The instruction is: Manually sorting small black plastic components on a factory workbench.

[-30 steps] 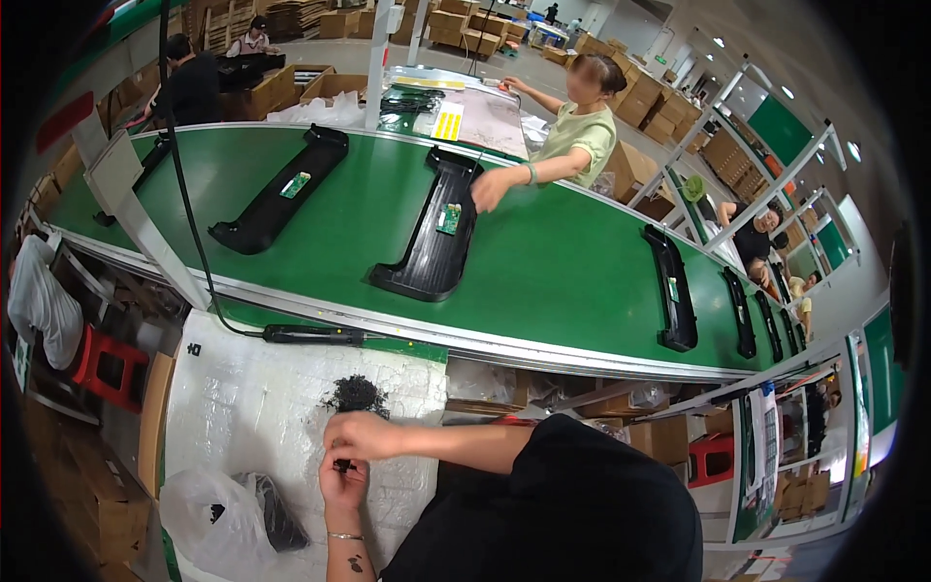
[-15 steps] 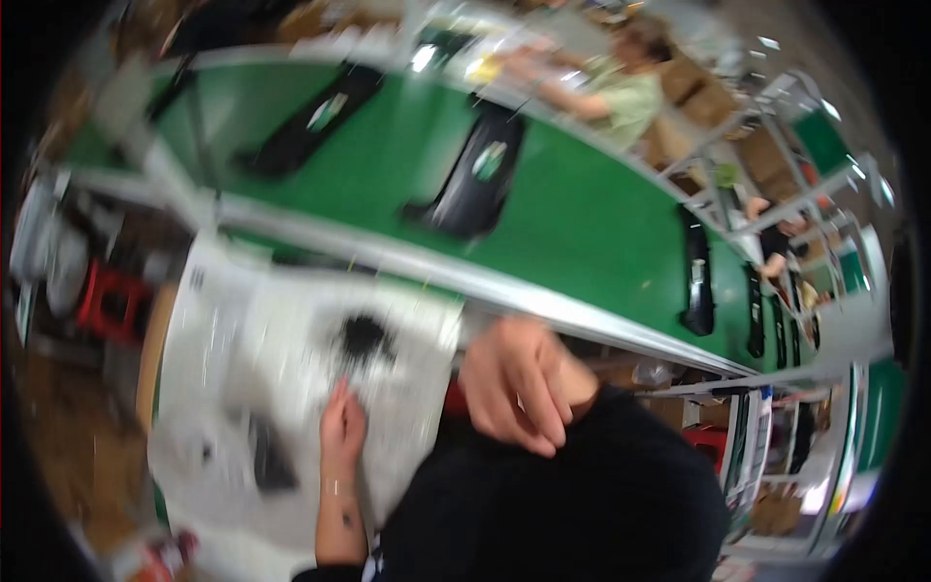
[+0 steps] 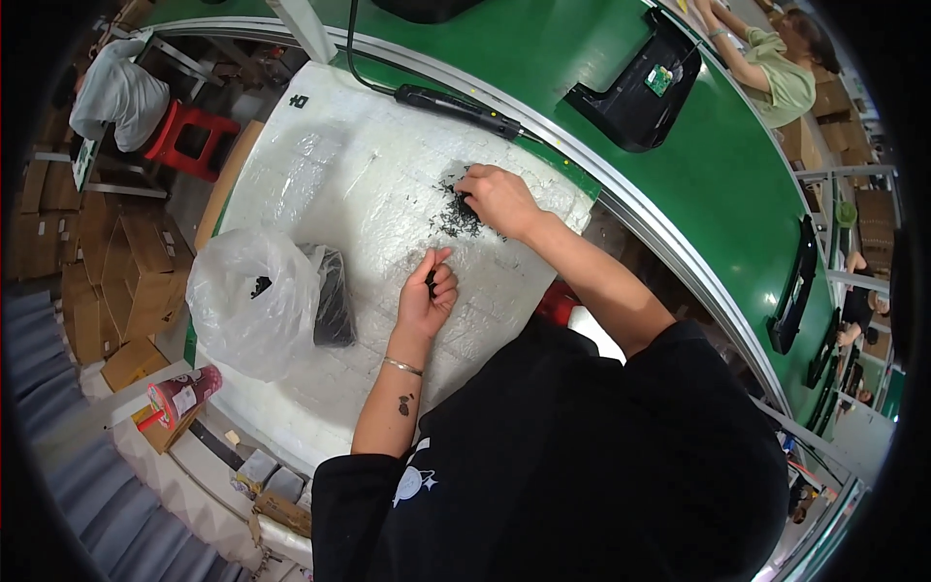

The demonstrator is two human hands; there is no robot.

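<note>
A pile of small dark pieces, like little black screws (image 3: 458, 215), lies loose on the white wrapped work surface (image 3: 378, 184). My right hand (image 3: 499, 201) bends over it from the right, its fingertips drawn together in the pile's upper edge. What they pinch is hidden. Just below the pile, my left hand (image 3: 427, 299) is turned up with its fingers curled in. Something dark shows within its grip, too covered to name. Beyond both hands, a black corded power tool, shaped like an electric screwdriver (image 3: 456, 110), rests along the far edge.
A clear plastic bag (image 3: 247, 301) and a dark bag-like bundle (image 3: 334, 299) stand left of my hands. Across the far side runs a green conveyor (image 3: 722, 165) carrying black housings (image 3: 635, 92). A lidded cup (image 3: 182, 396) sits at lower left. Another person (image 3: 781, 73) works opposite.
My view has swung, so the work surface sits more central. My right hand has gone from before my body to the dark pile. My left hand's fingers are now curled.
</note>
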